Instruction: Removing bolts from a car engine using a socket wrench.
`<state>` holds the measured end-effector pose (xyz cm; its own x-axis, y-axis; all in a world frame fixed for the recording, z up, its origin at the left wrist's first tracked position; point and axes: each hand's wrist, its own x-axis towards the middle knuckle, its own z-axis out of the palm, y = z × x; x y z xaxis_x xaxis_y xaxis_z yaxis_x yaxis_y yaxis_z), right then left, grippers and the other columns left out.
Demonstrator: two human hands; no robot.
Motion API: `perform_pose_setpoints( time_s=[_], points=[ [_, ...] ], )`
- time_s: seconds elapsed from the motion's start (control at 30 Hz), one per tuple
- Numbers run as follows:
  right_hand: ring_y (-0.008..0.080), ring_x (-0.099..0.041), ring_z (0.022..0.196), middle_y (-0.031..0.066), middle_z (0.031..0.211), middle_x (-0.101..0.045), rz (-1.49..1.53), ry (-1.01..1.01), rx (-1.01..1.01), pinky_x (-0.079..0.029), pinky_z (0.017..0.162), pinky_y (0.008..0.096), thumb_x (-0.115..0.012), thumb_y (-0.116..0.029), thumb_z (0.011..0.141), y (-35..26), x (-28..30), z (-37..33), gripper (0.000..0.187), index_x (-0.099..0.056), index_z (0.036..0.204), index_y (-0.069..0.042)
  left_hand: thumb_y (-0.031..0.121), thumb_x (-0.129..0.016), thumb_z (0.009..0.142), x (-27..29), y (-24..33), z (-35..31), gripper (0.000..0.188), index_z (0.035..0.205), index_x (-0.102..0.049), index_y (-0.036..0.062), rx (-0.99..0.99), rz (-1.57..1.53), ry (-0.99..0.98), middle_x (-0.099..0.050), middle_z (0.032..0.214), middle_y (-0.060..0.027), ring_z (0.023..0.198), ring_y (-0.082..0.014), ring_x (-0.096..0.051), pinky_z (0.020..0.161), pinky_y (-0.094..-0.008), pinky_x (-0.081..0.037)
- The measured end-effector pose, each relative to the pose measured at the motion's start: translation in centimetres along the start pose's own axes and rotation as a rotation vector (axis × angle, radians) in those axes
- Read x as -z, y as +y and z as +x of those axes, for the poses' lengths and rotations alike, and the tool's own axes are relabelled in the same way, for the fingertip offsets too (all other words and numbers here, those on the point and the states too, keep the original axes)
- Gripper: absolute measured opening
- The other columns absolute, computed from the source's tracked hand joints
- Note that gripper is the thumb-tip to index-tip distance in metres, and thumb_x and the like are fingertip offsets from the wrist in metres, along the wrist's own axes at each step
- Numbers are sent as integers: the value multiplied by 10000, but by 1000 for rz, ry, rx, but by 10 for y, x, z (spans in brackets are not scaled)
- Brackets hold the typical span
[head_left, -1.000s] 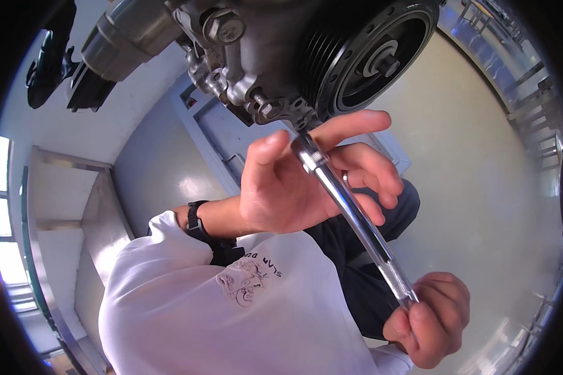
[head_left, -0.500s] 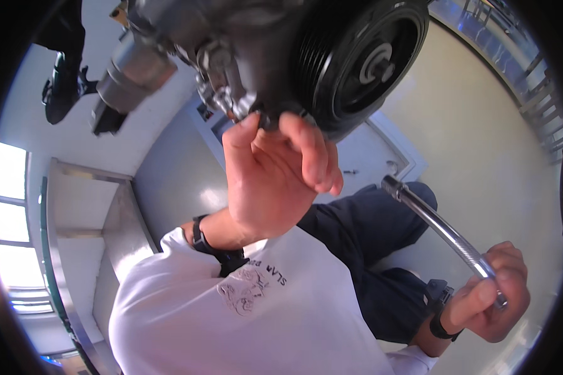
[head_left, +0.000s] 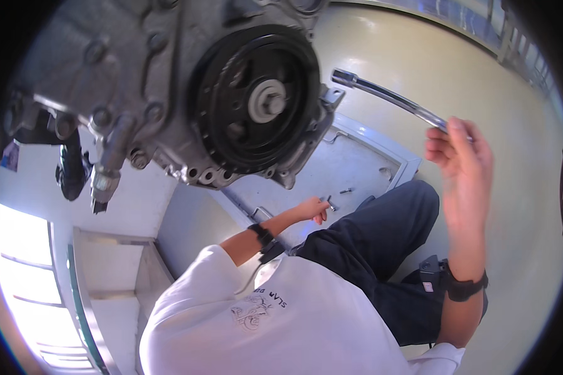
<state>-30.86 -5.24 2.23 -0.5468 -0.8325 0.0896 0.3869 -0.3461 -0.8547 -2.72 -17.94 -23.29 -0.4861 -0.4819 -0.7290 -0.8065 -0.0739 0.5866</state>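
Left hand [head_left: 313,210]: at the engine's [head_left: 131,69] underside half a second ago, now down at the grey tray [head_left: 313,169], below the black wheel [head_left: 259,103]; fingers drawn in together.
Near bolt [head_left: 332,204]: right at those fingertips; cannot tell whether they grip it.
Far bolt [head_left: 346,190]: lies on the tray, below and right of the wheel; in the previous view it was the only loose one showing there.
Right hand [head_left: 466,150]: curled round the handle end of a wrench, well right of the wheel.
Wrench [head_left: 391,97]: raised since then, from low beside the knee to about level with the wheel, its head aimed at it.
Engine edge: a metal tab [head_left: 333,95] sticks out just right of the wheel; a gap shows between it and the wrench head.
Open room: floor [head_left: 513,194] stretches right of the wheel, past the wrench.
Tray rim [head_left: 410,170]: raised, below right of the wheel, close to the knee [head_left: 422,197].
Floor surface: pale, shiny.
Window [head_left: 19,244]: bright, far below left of the wheel.
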Motion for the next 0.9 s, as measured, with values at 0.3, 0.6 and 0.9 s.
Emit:
perform_pose_setpoints(
  time_s=[0.3, 0.6, 0.9],
  points=[
    [184, -613, 638, 162, 759, -607, 116, -51, -87, -520, 606, 279, -522, -157, 880, 13, -7, 2, 201, -466, 901, 35, 446, -441, 815, -9, -47, 66, 499, 650, -644, 21, 171, 354, 49, -622, 575, -88, 514, -170, -603, 529, -319, -499],
    [181, -615, 641, 154, 760, -611, 126, -147, -12, -517, 610, 279, -519, -160, 887, 24, -24, 23, 181, -468, 879, 13, 280, -449, 915, 10, 144, -33, 355, 798, -584, -27, -625, -220, 379, -544, 631, -26, 598, -89, -480, 579, -258, -414],
    [207, -607, 621, 126, 743, -600, -302, -219, 396, -486, 595, 275, -559, -70, 843, 20, -29, 32, 126, -473, 886, 10, 409, -409, 924, 25, 270, -105, 471, 1143, -476, -2, -1176, -1048, 323, -584, 988, -124, 915, -198, -573, 782, -335, -475]
  ],
)
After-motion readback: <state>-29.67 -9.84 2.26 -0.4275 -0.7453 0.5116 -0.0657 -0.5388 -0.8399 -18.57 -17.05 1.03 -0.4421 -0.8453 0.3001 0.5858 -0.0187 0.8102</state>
